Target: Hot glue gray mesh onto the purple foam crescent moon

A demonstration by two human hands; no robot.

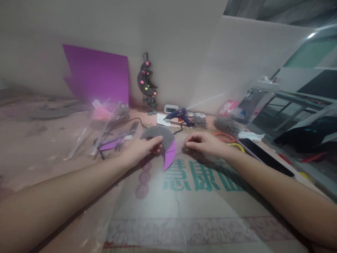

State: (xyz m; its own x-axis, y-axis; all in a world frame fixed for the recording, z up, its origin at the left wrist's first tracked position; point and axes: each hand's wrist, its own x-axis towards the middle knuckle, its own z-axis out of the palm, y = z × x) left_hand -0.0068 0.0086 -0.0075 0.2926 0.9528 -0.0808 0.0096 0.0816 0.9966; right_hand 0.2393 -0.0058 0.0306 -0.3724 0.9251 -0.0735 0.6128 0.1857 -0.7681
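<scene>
My left hand (143,149) grips a crescent-shaped cut-out (164,140), grey on its upper part and purple along its lower right edge, holding it just above a flattened cardboard sheet (189,203) printed with green characters. My right hand (204,143) rests on the cardboard a short way right of the crescent, fingers curled loosely and pointing toward it; whether anything small is pinched in them cannot be told.
A blue glue gun (179,115) lies behind the hands with its cord. A finished moon decoration (147,82) hangs on the wall beside a purple sheet (98,73). Clear plastic wrap (105,117), scissors with orange and yellow handles (229,140), grey cord bundles (226,124) and a dark phone (263,156) lie around.
</scene>
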